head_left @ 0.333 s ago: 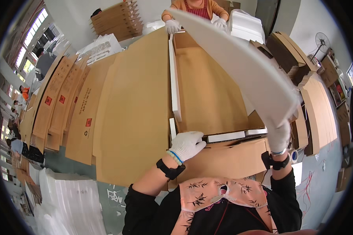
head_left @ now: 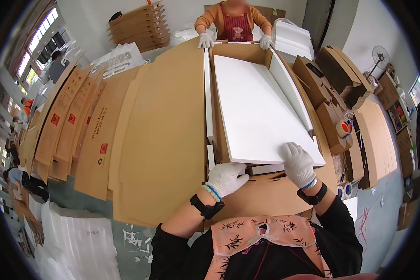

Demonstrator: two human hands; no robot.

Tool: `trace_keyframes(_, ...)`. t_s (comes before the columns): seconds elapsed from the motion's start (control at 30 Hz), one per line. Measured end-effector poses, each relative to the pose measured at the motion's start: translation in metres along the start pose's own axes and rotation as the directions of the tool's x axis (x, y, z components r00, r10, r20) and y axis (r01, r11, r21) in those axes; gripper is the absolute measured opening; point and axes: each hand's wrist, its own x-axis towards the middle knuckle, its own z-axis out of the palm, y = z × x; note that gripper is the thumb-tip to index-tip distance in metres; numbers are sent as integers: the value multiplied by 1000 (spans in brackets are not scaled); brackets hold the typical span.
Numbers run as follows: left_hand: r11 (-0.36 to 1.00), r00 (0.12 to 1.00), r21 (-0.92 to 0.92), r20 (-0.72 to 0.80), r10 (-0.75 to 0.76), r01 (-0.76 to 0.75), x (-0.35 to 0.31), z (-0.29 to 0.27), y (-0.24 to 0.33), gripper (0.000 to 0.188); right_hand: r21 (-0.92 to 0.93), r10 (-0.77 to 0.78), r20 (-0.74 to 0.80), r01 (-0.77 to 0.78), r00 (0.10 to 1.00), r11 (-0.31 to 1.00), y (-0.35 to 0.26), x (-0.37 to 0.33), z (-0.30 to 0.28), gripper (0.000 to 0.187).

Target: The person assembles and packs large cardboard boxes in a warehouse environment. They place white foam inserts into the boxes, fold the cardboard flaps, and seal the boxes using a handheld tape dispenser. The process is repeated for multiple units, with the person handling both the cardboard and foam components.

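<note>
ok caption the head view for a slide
Gloved right hand on white panel, left hand at near end of cardboard box

Both hands [head_left: 297, 164] (white-gloved) apart, forearms [head_left: 176, 211] angled inward

The white panel [head_left: 261, 112] hides most of the bottom of the carton [head_left: 240, 50].

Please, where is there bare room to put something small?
The left flap is bare, between the cartons and the white strip. The board is bare too, between the right hand and the far end of the box. Right of the box it is crowded, with small boxes and a tape roll.
</note>
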Motion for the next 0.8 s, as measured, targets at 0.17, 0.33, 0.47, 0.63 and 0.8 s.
trace_keyframes(0.17, 1000, 1000, -16, 24, 0, 1, 0, 5, 4, 37, -77, -126, 445, 178, 887, 981, 16, 49, 44, 48)
trace_keyframes(0.33, 998, 970, -25, 237, -50, 57, 14, -18, 25, 42, 81, -218, 938, 442, 268, 893, 18, 110, 83, 93)
trace_keyframes(0.47, 980, 973, -165, 216, -76, 113, 8, -41, 27, 43, 282, -488, 852, 620, 190, 733, -41, 134, 85, 75)
trace_keyframes(0.63, 942, 986, -323, 164, -40, 92, 12, -66, 35, 38, 289, -455, 865, 529, 214, 798, -60, 134, 148, 36)
trace_keyframes(0.8, 911, 980, -364, 85, -178, 196, -12, -100, 55, 35, 368, -527, 830, 529, 183, 764, -53, 126, 190, 43)
